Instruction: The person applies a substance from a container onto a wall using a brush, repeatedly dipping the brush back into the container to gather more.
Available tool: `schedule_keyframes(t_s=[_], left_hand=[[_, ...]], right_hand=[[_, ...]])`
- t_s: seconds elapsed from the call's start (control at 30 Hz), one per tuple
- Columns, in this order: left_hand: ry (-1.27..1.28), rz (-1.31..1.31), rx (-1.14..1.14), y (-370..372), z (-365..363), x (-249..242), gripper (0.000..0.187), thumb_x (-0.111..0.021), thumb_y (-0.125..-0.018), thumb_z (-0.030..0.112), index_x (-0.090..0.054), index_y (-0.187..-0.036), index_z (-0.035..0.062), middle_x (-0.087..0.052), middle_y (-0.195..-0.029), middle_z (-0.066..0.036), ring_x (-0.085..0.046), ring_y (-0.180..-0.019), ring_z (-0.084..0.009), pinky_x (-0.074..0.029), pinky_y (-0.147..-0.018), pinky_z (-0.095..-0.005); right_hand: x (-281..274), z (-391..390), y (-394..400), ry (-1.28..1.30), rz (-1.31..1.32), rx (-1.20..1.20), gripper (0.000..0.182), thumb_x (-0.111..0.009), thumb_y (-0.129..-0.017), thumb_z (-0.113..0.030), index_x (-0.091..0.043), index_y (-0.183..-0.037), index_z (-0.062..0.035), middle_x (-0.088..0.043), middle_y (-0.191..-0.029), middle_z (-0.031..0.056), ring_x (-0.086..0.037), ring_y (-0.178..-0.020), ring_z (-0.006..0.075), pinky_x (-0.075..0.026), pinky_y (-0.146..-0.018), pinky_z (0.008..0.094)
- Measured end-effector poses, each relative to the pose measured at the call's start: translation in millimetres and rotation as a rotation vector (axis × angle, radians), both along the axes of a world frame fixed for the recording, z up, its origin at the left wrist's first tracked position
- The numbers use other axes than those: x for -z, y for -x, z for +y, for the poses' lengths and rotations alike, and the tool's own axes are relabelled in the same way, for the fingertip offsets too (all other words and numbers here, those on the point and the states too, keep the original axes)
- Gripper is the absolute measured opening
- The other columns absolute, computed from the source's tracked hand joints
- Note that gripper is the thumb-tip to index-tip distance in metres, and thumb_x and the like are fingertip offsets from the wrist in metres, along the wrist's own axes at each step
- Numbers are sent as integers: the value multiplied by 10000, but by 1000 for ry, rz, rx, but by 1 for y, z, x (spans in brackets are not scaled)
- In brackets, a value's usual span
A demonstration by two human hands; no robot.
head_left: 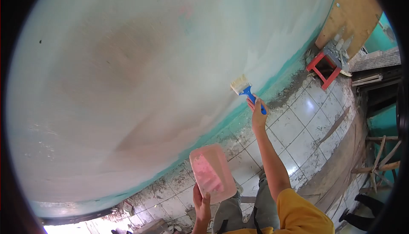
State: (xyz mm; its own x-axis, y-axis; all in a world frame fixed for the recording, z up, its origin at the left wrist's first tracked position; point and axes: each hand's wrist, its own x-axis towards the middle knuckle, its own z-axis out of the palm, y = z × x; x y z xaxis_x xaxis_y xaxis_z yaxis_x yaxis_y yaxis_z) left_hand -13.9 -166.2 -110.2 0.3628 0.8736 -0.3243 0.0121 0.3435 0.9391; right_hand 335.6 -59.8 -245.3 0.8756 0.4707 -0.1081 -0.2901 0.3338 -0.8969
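Observation:
My right hand (258, 111) is closed round the blue handle of a paintbrush (246, 90). The brush's pale bristles are at the lower part of a large whitish wall (170, 63); whether they touch it I cannot tell. Lower down, my left hand (202, 204) grips the near edge of a translucent pink plastic container (213, 172), its thumb on the rim. Inside the container is something pink and wet-looking. A teal band (213, 132) runs along the bottom of the wall.
A red stool (326, 70) with items on top stands at the upper right. Debris lies on the tiled floor (287, 138) along the wall. Wooden sticks (383, 166) and stacked boards (377, 63) are at the right. Dark footwear (362, 215) shows at the lower right.

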Motion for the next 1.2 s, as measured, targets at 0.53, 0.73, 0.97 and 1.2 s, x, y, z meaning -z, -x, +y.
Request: schedule_keyframes(t_s=[0.53, 0.73, 0.97, 1.2], left_hand=[[13, -7, -39, 14, -12, 16, 884, -644, -896, 518, -314, -1456, -81, -469, -1402, -179, -453, -1299, -253, -350, -1093, -401], [-12, -22, -69, 9, -27, 26, 851, -626, -909, 501, -325, -1451, -82, -469, -1402, -185, -452, -1304, -259, -349, -1095, -405], [19, 16, -52, 7, -38, 28, 821, -606, -925, 486, -331, -1447, -83, -475, -1396, -185, -459, -1295, -259, -357, -1089, -405], [8, -1, -57, 2, -43, 35, 839, -615, -923, 504, -327, -1453, -79, -478, -1395, -181, -464, -1295, -262, -366, -1085, -411]], right_hand=[[-95, 12, 1, -265, -116, 63, 400, -459, -1035, -229, -601, -1240, 84, -683, -1105, 187, -692, -1011, 278, -545, -927, 383], [92, 3, 10, 27, 94, 27, 391, -462, -1036, -235, -620, -1222, 70, -690, -1082, 161, -699, -991, 260, -540, -910, 371], [-42, 8, -7, -23, -13, 57, 383, -462, -1037, -234, -635, -1196, 68, -691, -1078, 173, -701, -988, 258, -540, -905, 360], [-61, 2, -21, -263, -47, 29, 413, -460, -1036, -243, -581, -1257, 84, -672, -1142, 191, -690, -1027, 282, -537, -946, 373]])
